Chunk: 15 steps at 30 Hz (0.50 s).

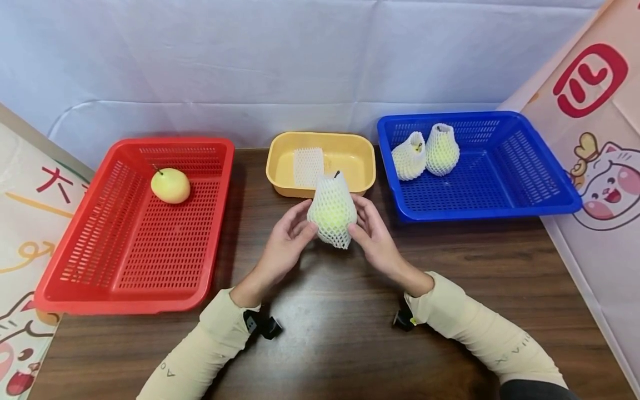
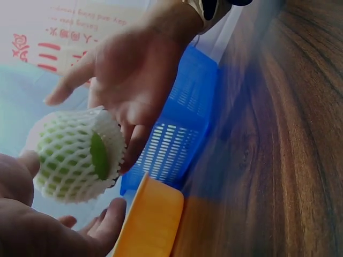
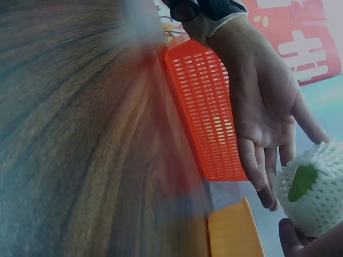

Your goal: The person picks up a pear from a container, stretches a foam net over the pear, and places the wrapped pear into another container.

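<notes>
Above the table, a pear in a white foam net (image 1: 332, 214) is held upright between both hands, its dark stem poking out at the top. My left hand (image 1: 286, 240) grips its left side, thumb in front and fingers behind. On the opposite side my right hand (image 1: 378, 239) holds it the same way. From the left wrist view, the netted pear (image 2: 75, 155) shows a bare green patch at the net's open end. Just behind the pear is a yellow tray (image 1: 352, 161) with a flat white foam net (image 1: 307, 165) in it.
At left stands a red basket (image 1: 165, 261) holding one bare yellow pear (image 1: 170, 185). A blue basket (image 1: 495, 183) at right contains two netted pears, one netted pear (image 1: 409, 158) leaning beside another netted pear (image 1: 442, 151). A white cloth backdrop (image 1: 240, 61) rises behind the table.
</notes>
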### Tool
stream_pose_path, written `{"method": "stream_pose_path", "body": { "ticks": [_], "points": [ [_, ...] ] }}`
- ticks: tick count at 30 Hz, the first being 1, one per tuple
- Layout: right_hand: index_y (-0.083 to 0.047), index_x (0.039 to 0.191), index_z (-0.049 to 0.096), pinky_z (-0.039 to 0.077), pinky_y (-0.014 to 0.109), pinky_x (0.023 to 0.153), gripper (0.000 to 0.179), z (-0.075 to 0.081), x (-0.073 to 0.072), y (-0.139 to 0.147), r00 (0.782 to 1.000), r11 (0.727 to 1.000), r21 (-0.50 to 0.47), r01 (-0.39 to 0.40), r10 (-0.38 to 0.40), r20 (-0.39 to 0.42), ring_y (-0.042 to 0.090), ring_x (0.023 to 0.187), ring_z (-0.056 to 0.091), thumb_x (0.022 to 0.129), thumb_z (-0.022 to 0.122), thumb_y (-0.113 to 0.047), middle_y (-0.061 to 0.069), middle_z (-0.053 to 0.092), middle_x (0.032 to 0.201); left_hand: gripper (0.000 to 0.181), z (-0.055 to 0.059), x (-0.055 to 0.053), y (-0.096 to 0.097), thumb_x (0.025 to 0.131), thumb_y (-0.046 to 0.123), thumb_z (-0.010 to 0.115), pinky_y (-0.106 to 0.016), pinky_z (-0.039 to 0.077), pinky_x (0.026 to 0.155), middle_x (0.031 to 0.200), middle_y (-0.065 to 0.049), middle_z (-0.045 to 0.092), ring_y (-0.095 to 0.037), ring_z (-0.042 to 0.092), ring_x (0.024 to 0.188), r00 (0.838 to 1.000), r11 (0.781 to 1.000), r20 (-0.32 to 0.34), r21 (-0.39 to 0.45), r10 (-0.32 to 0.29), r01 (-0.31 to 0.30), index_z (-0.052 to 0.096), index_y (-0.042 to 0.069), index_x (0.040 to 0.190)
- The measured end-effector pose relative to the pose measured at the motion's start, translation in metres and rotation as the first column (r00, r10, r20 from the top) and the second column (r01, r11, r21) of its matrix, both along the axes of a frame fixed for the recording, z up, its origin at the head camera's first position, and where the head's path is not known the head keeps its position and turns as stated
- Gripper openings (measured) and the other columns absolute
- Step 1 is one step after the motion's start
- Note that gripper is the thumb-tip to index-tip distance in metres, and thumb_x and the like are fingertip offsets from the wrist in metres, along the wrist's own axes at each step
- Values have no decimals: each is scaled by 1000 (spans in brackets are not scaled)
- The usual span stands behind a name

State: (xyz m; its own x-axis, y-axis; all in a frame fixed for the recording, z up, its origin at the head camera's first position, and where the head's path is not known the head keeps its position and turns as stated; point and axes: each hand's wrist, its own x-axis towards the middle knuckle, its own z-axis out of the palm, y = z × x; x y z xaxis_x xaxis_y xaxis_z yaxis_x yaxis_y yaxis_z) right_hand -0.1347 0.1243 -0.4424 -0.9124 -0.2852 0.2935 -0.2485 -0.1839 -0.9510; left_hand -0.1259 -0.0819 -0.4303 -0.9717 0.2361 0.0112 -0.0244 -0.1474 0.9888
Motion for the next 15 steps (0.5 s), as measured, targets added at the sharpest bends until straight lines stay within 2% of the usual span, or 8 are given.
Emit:
{"method": "stream_pose_path", "body": {
  "ticks": [3, 6, 11, 13, 15],
  "points": [
    [11, 149, 28, 46, 24, 102, 78, -1, 0, -1, 1000, 1000, 14, -9, 9, 15, 14, 127, 51, 100, 67, -34, 32, 40, 148, 52, 0, 0, 1, 102, -3, 55, -24, 52, 94, 144, -29, 49, -30, 57, 123, 999, 999, -3, -4, -41, 41, 37, -8, 151],
    [11, 150, 30, 48, 23, 100, 76, -1, 0, -1, 999, 1000, 16, 4, -5, 33, 13, 125, 53, 100, 68, -31, 31, 41, 148, 49, 0, 1, 1, 103, -3, 54, -26, 53, 95, 140, -30, 52, -25, 60, 119, 999, 999, -26, -11, -37, 37, 39, -10, 149],
    [13, 147, 35, 49, 20, 94, 59, -2, 0, -1, 996, 995, 55, 85, -87, 17, 12, 121, 53, 100, 63, -8, 26, 44, 144, 38, -2, 0, 1, 105, 0, 50, -44, 55, 93, 132, -27, 57, -13, 64, 102, 995, 999, -84, 18, 51, -49, 47, -10, 142],
    [15, 144, 36, 48, 20, 93, 52, -2, 0, -1, 993, 991, 70, 112, -113, 15, 11, 116, 54, 98, 58, 2, 22, 48, 138, 36, -3, 0, 1, 104, -2, 51, -43, 55, 93, 130, -26, 58, -13, 63, 101, 991, 995, -98, 38, 90, -87, 49, -11, 139],
    [16, 140, 36, 47, 20, 93, 47, -2, 0, -1, 993, 991, 69, 114, -116, 35, 10, 114, 55, 97, 52, 8, 19, 51, 132, 37, -4, -1, 1, 101, -5, 56, -35, 55, 92, 130, -24, 57, -14, 62, 104, 987, 992, -101, 43, 121, -117, 49, -11, 137]
  ]
}}
